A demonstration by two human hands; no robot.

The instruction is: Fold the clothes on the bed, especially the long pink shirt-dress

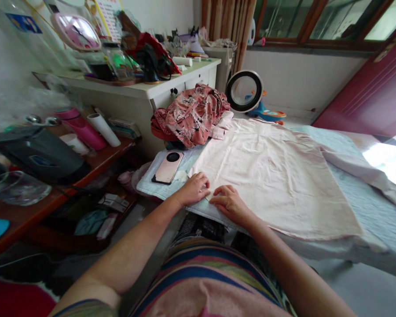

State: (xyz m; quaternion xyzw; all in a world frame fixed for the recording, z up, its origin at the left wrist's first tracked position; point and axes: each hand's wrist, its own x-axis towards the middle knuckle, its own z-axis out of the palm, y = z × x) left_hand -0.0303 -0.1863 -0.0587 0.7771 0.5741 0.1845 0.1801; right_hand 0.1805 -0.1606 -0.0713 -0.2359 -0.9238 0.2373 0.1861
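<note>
A pale pink garment (270, 171) lies spread flat on the bed (376, 207). My left hand (194, 189) and my right hand (229, 202) rest side by side on its near corner, fingers curled and pinching the fabric edge. A pink phone (168, 167) lies face down just left of my left hand, on a light blue towel (148, 182).
A crumpled red floral cloth (191, 114) sits at the bed's far left corner. A cluttered white dresser (145, 88) and a wooden side table (53, 193) with a black appliance (41, 152) stand to the left. A round fan (244, 91) is on the floor beyond.
</note>
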